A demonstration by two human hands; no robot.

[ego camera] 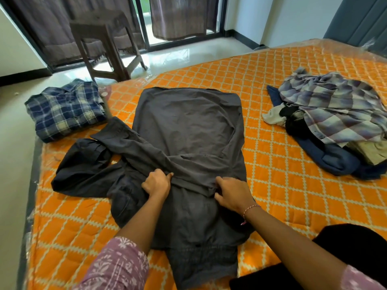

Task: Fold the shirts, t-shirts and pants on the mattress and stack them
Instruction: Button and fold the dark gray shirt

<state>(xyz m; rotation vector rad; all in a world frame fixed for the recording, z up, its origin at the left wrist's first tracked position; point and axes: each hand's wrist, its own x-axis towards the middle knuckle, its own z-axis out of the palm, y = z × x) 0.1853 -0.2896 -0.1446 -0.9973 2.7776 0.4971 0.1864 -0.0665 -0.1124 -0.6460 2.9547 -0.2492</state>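
A dark grey shirt (188,130) lies spread back-up across the middle of the orange quilted mattress (282,164). One sleeve is folded across its back and the other trails out to the left. My left hand (157,183) grips a fold of the sleeve fabric near the shirt's middle. My right hand (232,194) pinches the sleeve's cuff edge just to the right of it. A folded blue plaid shirt (65,109) sits at the mattress's far left corner. An unfolded heap of clothes (330,120), topped by a grey-purple plaid shirt, lies at the right.
A wooden chair (104,45) stands on the tiled floor beyond the mattress, in front of curtained glass doors. A black cloth (335,258) lies at the near right by my arm. The mattress's left edge drops to the floor.
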